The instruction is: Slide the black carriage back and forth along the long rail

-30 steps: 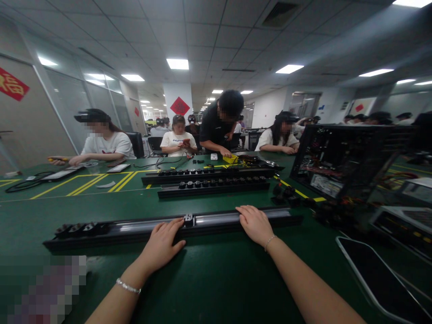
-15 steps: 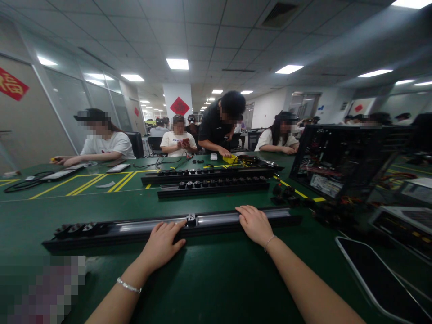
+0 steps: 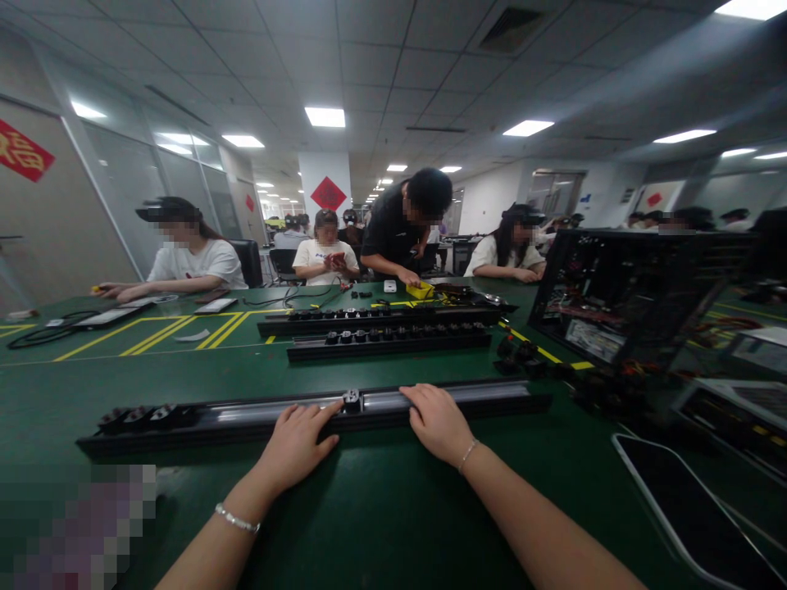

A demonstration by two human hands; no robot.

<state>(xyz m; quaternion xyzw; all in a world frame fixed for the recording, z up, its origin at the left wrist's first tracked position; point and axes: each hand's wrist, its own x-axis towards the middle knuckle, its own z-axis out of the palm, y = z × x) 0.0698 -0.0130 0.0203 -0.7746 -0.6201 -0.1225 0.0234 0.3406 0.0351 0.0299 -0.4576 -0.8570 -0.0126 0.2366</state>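
Note:
A long black metal channel (image 3: 246, 418) lies across the green table in front of me, with a shiny inner strip. One small black socket-like block (image 3: 352, 400) sits in its middle, and several similar blocks (image 3: 138, 416) are grouped at its left end. My left hand (image 3: 298, 442) rests on the channel's near edge with fingers stretched out, the index fingertip at the left side of the middle block. To the right of that block, my right hand (image 3: 438, 418) lies over the channel, fingers extended and holding nothing.
Two more channels (image 3: 393, 348) fitted with blocks lie farther back. An opened computer case (image 3: 615, 287) stands at the right, near loose black parts (image 3: 520, 352). A phone (image 3: 689, 500) lies at front right. Across the table a person in black (image 3: 399, 229) reaches toward a yellow container (image 3: 420, 290).
My right hand has slid left along the channel, closer to the middle block. My left hand and the block have barely shifted, slightly to the right.

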